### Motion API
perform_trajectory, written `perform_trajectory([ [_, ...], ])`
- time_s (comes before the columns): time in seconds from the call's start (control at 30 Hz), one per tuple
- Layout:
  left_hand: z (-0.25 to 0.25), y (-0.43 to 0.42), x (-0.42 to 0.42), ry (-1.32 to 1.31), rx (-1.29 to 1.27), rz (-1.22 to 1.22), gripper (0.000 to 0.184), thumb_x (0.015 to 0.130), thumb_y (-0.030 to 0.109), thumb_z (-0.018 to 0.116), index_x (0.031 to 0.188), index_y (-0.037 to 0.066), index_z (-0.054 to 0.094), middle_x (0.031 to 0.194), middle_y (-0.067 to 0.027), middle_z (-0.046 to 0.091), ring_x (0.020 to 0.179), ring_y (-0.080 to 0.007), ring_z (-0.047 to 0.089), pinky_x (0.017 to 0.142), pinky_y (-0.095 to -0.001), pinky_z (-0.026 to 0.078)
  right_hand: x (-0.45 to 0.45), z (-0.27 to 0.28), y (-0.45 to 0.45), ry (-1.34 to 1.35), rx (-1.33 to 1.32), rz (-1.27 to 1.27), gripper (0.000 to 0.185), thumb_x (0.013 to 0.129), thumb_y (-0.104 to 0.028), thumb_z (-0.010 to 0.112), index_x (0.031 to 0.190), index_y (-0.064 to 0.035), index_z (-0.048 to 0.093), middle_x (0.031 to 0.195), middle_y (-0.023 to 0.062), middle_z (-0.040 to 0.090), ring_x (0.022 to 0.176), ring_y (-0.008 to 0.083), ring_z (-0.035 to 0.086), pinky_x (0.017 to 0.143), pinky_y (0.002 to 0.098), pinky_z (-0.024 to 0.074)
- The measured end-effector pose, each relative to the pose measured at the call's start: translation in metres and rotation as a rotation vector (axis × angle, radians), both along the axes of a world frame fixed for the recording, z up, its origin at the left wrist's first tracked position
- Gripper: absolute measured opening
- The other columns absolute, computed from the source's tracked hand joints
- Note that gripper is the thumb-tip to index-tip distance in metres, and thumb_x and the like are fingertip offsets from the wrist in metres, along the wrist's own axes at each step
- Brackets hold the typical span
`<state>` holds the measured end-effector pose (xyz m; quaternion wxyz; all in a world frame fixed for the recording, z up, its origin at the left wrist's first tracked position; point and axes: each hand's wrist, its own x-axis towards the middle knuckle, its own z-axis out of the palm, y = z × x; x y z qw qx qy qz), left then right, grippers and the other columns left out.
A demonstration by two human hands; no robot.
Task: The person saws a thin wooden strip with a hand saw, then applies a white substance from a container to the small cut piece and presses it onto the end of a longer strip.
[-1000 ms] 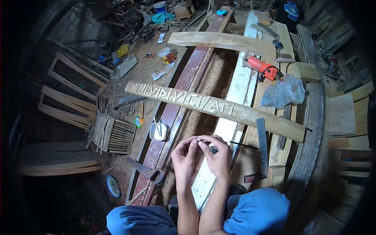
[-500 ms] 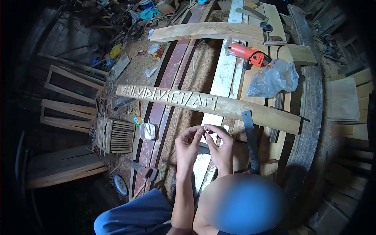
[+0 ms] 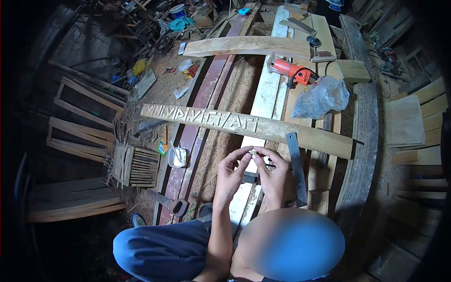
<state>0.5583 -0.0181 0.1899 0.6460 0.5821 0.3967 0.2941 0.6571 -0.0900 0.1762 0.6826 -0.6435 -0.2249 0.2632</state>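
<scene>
My left hand and my right hand meet at the fingertips over the bench. Both pinch a small pale piece, too small to make out clearly. Just beyond them lies a long curved board with raised letters along its left part. A dark flat metal square stands close to the right of my right hand, its upper end against the board. Beneath my hands a dark block rests on the white plank.
A red power tool and a clear plastic bag lie at the back right. Behind is another curved board. On the left are a tub of white material and a handsaw. Gaps separate the bench planks.
Both hands have shifted slightly right and up, still joined at the fingertips. The pale piece between them now shows more plainly. The whole view has moved a little.
</scene>
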Motion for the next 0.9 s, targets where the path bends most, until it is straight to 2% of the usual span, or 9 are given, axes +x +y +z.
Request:
perform_trajectory([
  [0.1,0.004,0.001,-0.008,0.009,0.013,-0.004,0.026,0.100,0.012,0.065,0.122,-0.002,0.069,0.111,-0.0090,0.072,0.102,-0.0107,0.063,0.090,-0.0252,0.049,-0.003,0.007,0.002,0.008,-0.002,0.021,0.020,0.090,-0.008,0.074,0.108,0.0000,0.075,0.100,0.0132,0.075,0.095,0.0213,0.071,0.088,0.0333,0.0526],
  [0.17,0.004,0.001,-0.013,-0.084,-0.082,0.052,0.026,0.100,0.011,0.066,0.122,-0.003,0.068,0.112,-0.0083,0.072,0.103,-0.0113,0.063,0.092,-0.0259,0.049,-0.005,0.007,0.005,0.025,0.016,0.091,0.022,0.089,-0.006,0.076,0.109,0.0018,0.075,0.101,0.0106,0.076,0.096,0.0157,0.069,0.091,0.0309,0.0520],
  [0.33,-0.001,0.000,-0.023,-0.107,-0.045,0.084,0.023,0.100,0.011,0.065,0.119,-0.002,0.068,0.110,-0.0070,0.071,0.103,-0.0111,0.063,0.092,-0.0260,0.049,-0.007,0.012,0.007,0.047,-0.020,0.182,0.020,0.088,-0.005,0.076,0.107,0.0021,0.076,0.098,0.0104,0.076,0.094,0.0163,0.070,0.090,0.0309,0.0521],
  [0.47,-0.009,0.002,-0.029,-0.145,-0.052,0.117,0.023,0.101,0.013,0.065,0.119,-0.002,0.065,0.111,-0.0063,0.068,0.105,-0.0117,0.061,0.095,-0.0273,0.048,-0.006,0.015,0.013,-0.005,-0.009,0.251,0.021,0.089,-0.006,0.075,0.109,0.0012,0.075,0.103,0.0124,0.076,0.099,0.0189,0.070,0.092,0.0320,0.0520],
  [0.67,-0.010,0.007,-0.045,-0.153,-0.101,0.174,0.024,0.102,0.015,0.063,0.119,-0.002,0.064,0.110,-0.0067,0.067,0.106,-0.0129,0.060,0.095,-0.0288,0.047,-0.019,0.017,0.030,-0.063,-0.068,0.331,0.020,0.088,-0.006,0.076,0.107,-0.0007,0.077,0.100,0.0078,0.077,0.094,0.0131,0.067,0.083,0.0270,0.0464],
  [0.9,-0.031,0.021,-0.074,-0.301,-0.090,0.250,0.022,0.102,0.019,0.063,0.118,0.004,0.061,0.109,-0.0032,0.064,0.104,-0.0102,0.059,0.093,-0.0268,0.047,-0.061,0.014,0.052,-0.061,-0.069,0.349,0.023,0.086,-0.002,0.077,0.109,0.0009,0.075,0.098,0.0065,0.075,0.090,0.0099,0.065,0.083,0.0267,0.0480],
])
